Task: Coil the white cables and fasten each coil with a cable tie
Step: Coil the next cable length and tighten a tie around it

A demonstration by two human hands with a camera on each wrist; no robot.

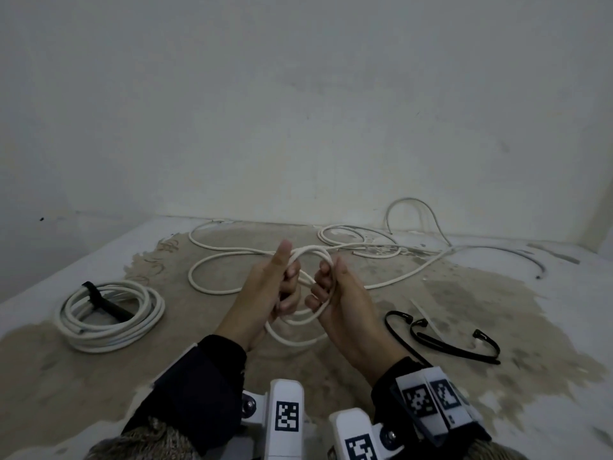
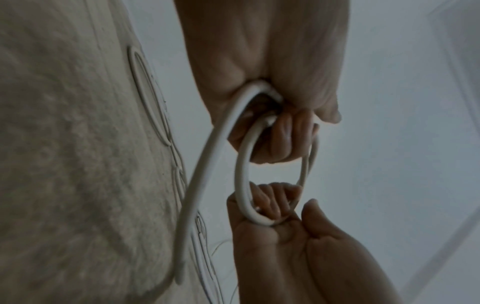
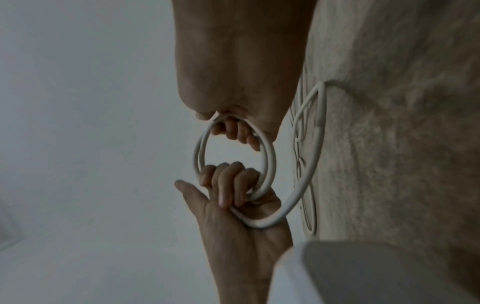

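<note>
My two hands hold a small coil of white cable (image 1: pixel 300 323) up between them, above the floor. My left hand (image 1: pixel 282 287) grips the coil's left side with curled fingers (image 2: pixel 283 142) and a raised thumb. My right hand (image 1: pixel 326 285) grips the right side, its fingers (image 3: pixel 237 131) hooked through the loops. The coil (image 2: pixel 241 174) has about two turns. From it the loose cable (image 1: pixel 212 260) trails away in wide loops over the floor. To the left lies a finished coil (image 1: pixel 109 318) bound by a black cable tie (image 1: pixel 107 305).
Black cable ties (image 1: pixel 441 340) lie on the floor right of my hands, with a pale tie (image 1: pixel 426 315) beside them. More white cable (image 1: pixel 358 240) is tangled at the back right near the wall (image 1: pixel 298 111). The floor (image 1: pixel 464 293) is stained concrete.
</note>
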